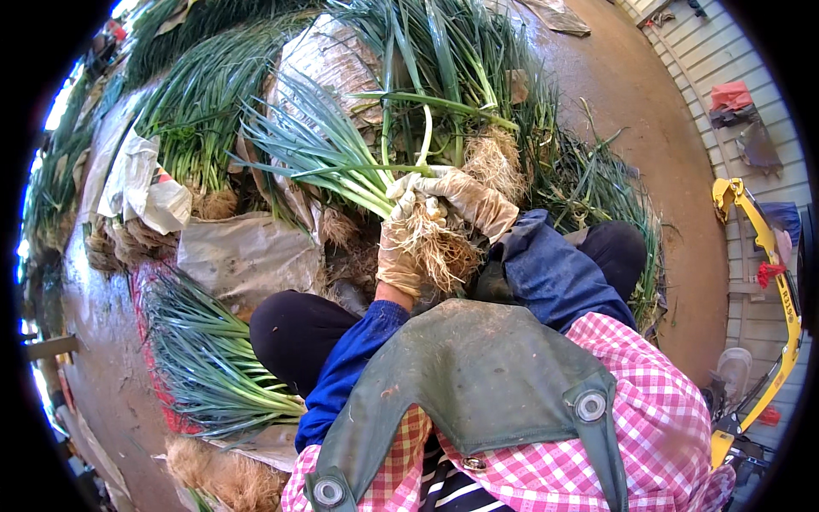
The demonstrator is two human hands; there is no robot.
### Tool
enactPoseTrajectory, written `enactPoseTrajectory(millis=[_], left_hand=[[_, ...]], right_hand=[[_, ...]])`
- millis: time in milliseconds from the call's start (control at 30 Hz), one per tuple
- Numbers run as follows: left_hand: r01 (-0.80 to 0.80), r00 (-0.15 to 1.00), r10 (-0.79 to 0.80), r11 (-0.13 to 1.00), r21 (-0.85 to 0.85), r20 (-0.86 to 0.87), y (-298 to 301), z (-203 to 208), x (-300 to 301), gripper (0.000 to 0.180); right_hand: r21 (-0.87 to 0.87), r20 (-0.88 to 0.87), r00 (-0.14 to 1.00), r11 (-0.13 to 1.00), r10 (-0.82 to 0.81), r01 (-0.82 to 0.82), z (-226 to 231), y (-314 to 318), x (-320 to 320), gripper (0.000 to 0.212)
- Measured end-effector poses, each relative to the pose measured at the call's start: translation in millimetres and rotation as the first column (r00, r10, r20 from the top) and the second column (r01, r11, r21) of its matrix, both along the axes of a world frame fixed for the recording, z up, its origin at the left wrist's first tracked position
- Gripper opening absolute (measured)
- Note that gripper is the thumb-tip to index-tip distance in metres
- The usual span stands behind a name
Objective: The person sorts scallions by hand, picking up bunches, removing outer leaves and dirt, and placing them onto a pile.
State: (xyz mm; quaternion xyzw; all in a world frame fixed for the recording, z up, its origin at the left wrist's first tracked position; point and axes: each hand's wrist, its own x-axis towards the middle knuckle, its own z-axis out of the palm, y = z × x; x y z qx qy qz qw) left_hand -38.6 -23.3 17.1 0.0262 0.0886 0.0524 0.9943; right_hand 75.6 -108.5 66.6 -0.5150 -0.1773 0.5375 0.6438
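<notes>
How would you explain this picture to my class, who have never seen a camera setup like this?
There is no robot here, just a person in work gloves. A wide fisheye camera on the head looks down, so straight edges bend and the corners go black. The left hand and right hand hold a bunch of leafy green stalks near its pale, stringy roots. A similar bunch lies by the left knee; more greens are heaped ahead. The dark green apron is the wearer's own.
</notes>
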Motion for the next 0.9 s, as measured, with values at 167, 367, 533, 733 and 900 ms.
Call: enactPoseTrajectory(millis=[167,367,533,733,900], left_hand=[[0.064,0.991,-0.070,0.996,0.056,0.114,1.9,-9.1,1.4,0.021],[-0.086,0.989,0.091,0.995,0.042,-0.120,-7.5,-23.3,1.2,0.025],[-0.008,0.964,0.014,1.000,0.022,-0.265,-10.3,-12.5,-11.6,0.030],[0.013,0.968,0.059,0.959,0.284,-0.242,-2.5,-19.3,-4.6,0.024],[-0.006,0.959,0.123,0.911,0.412,-0.257,-10.0,-25.1,8.1,0.017]], right_hand=[[-0.062,0.062,0.985,0.984,-0.161,0.164,8.6,6.1,-9.1,0.016],[-0.184,0.457,0.862,0.924,-0.222,0.336,-4.7,11.1,-20.0,0.017],[0.154,0.986,0.095,0.972,-0.139,-0.175,15.1,-6.6,-49.1,0.017],[-0.198,0.650,0.750,0.926,-0.122,0.322,20.3,-30.3,-28.4,0.013],[-0.463,0.345,0.937,0.861,-0.044,0.211,-21.3,-9.2,4.2,0.024]])
